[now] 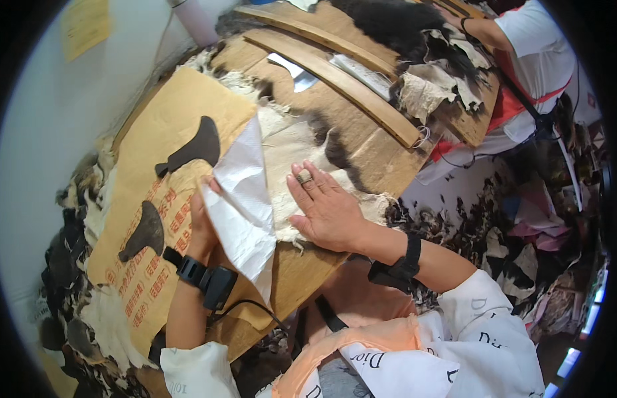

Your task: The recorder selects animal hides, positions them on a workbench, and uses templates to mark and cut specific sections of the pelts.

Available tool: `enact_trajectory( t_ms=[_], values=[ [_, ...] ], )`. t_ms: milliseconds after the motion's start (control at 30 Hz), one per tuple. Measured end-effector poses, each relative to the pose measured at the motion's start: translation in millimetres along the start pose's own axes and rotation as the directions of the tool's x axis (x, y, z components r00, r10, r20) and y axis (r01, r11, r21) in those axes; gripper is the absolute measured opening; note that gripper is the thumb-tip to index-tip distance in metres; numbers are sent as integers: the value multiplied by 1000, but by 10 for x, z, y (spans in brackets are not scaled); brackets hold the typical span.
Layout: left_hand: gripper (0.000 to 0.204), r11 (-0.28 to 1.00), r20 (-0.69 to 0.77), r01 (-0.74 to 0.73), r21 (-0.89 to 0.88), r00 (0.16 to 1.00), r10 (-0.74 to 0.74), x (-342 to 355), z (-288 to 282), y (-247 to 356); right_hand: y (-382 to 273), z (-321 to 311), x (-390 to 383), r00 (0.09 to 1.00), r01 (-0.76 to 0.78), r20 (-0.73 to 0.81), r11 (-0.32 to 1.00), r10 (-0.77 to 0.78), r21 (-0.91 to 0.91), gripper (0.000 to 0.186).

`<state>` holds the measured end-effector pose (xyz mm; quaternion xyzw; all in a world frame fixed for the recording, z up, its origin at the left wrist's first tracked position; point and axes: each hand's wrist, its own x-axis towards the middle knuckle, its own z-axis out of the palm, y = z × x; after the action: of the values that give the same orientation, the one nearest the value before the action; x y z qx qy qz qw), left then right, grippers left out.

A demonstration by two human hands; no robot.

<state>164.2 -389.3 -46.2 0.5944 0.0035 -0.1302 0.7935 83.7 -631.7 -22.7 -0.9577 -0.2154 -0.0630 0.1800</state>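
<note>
Left hand (201, 222) grasping folded-back brown paper sheet (165, 109), right hand (329, 211) flat on pale hide (288, 146).

Paper lies over the hide on the counter (381, 162), its right edge turned up, white underside (238, 215) showing; left hand pinches it by the fold. Right hand grips nothing, palm down, fingers extended, just right of the flap. Two dark curved blades, one upper (199, 144), one lower (146, 232), rest on the paper. Wooden strips (348, 91) lie beyond the hide; another person (534, 60) at upper right.
</note>
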Motion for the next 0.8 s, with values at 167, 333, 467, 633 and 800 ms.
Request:
enact_trajectory(
  t_ms=[167, 333, 467, 633, 800],
  values=[
    [18, 998, -45, 55, -1, 997, -55, -88, 240, 156, 212, -63, -88, 999, 2, -35, 1000, -2, 3, 62],
    [11, 993, -60, 87, -77, 994, -91, -228, 346, 390, 353, -261, -104, 997, 45, 65, 999, -43, -29, 56],
    [42, 921, 302, -191, 339, 949, 86, -225, 1092, 343, 1078, -544, -256, 941, -190, -220, 941, 256, 281, 38],
    [58, 51, 461, -461, 886, 887, 1, -443, 1350, -29, 1173, -882, -32, 924, -79, -323, 930, 203, 359, 27],
    [65, -186, 428, -426, 885, 903, -37, -552, 1522, -96, 1277, -967, 189, 941, -40, -280, 887, 188, 459, 18]
  ],
)
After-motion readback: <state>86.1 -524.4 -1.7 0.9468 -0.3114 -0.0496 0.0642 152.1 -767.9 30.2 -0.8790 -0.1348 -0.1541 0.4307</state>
